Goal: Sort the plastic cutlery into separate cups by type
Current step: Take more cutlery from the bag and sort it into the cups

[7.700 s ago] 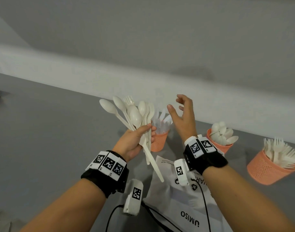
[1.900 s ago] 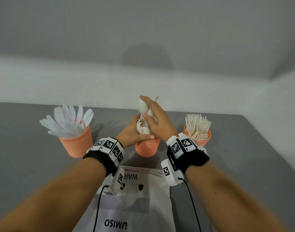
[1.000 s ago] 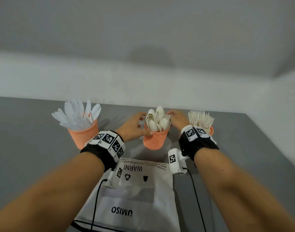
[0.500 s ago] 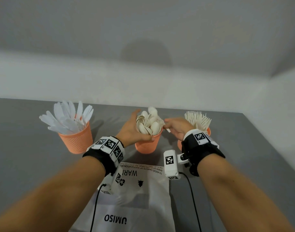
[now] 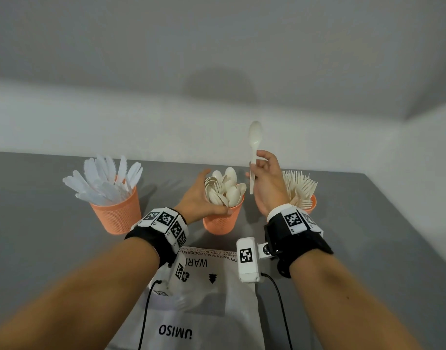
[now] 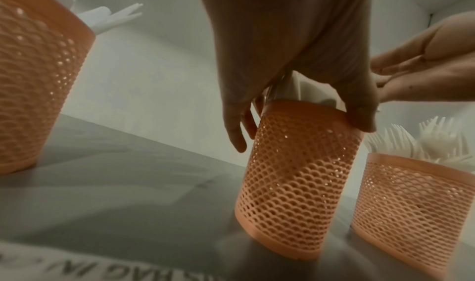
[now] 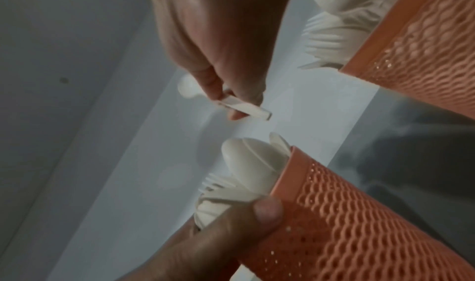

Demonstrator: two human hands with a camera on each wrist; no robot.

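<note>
The right hand (image 5: pixel 267 183) pinches a spoon (image 5: pixel 254 152) by its handle, bowl up, above the desk (image 5: pixel 39 223). The left hand (image 5: pixel 195 198) grips the rim of the middle cup (image 5: pixel 223 221), full of spoons. The knife cup (image 5: pixel 117 213) stands toward the left edge, the fork cup (image 5: pixel 310 203) toward the right.

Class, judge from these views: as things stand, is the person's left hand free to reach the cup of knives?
Probably not at once. The left hand grips the rim of the spoon cup. The knife cup stands apart to its left, with bare table between them.
</note>
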